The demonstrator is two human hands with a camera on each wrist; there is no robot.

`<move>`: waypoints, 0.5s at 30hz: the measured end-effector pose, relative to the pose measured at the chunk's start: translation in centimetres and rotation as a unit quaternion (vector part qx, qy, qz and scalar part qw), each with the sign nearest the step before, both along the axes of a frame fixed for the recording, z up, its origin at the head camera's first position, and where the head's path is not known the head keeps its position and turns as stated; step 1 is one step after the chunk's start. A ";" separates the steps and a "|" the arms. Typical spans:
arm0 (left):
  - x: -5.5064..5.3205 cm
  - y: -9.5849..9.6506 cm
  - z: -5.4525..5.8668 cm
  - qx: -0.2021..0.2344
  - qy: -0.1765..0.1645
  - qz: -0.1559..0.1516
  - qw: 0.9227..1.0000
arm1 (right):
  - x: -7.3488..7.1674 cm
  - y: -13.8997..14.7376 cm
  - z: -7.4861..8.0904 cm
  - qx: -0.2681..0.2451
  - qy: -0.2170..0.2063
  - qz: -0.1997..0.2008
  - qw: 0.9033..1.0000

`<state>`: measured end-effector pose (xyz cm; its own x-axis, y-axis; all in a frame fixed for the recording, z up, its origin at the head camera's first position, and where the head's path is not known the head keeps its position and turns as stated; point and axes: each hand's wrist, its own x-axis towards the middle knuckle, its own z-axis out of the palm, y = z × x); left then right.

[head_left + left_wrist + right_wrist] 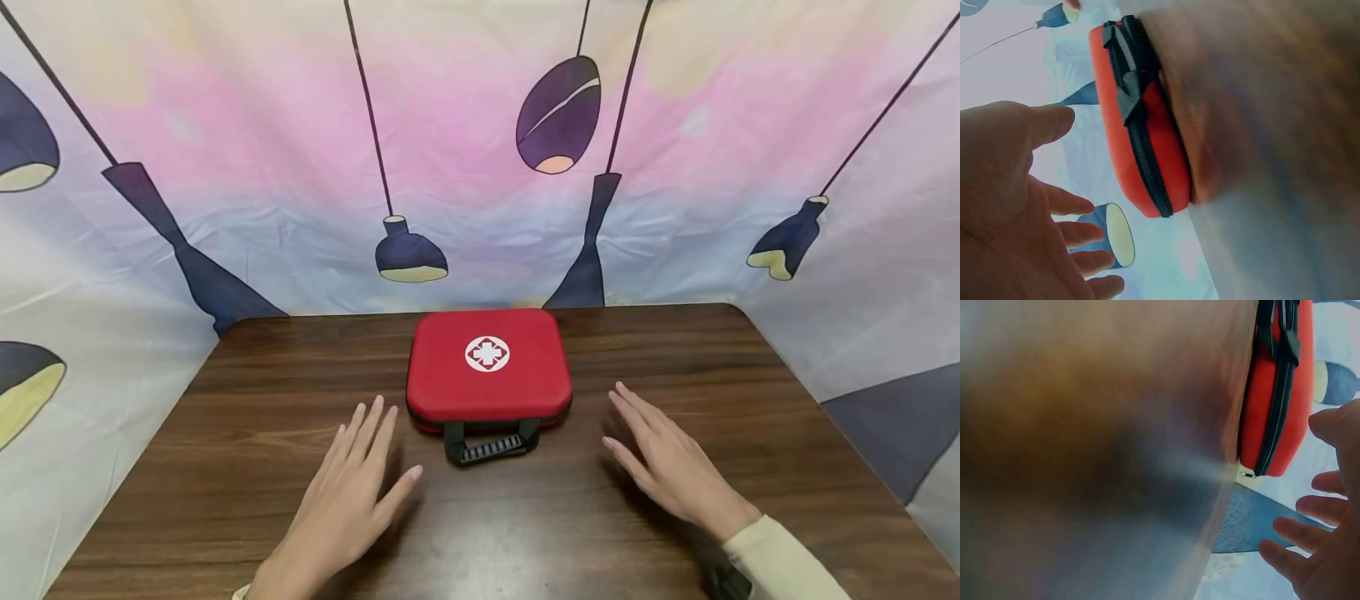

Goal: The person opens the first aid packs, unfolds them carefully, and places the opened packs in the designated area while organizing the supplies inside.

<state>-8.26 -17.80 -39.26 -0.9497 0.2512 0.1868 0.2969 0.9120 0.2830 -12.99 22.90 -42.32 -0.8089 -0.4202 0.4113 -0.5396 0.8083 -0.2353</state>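
A red first-aid case (487, 383) with a white cross emblem lies closed on the brown wooden table, its black carry handle (491, 450) toward me. My left hand (341, 500) is held left of and in front of the case, palm down, fingers extended, holding nothing. On the other side my right hand (671, 467) is apart from the case, its fingers loosely extended and also holding nothing. In the left wrist view the case (1141, 125) shows its black zipper running round the side. A zipper pull (1247, 474) shows at the case's corner in the right wrist view.
The wooden table (187, 467) has its far edge just behind the case. Behind it hangs a cloth backdrop (300, 125) printed with dark lamps, which also runs along both sides. A dark object (727, 581) shows at my right sleeve (783, 562).
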 end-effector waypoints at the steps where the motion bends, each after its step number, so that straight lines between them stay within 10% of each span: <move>1: -0.3 0.1 0.2 0.004 -0.002 -0.005 1.000 | -0.5 0.1 0.1 -0.002 -0.012 0.000 1.000; 15: -6.9 2.0 1.7 0.015 -0.017 -0.058 0.998 | -9.3 -0.3 1.4 -0.025 -0.090 0.026 0.995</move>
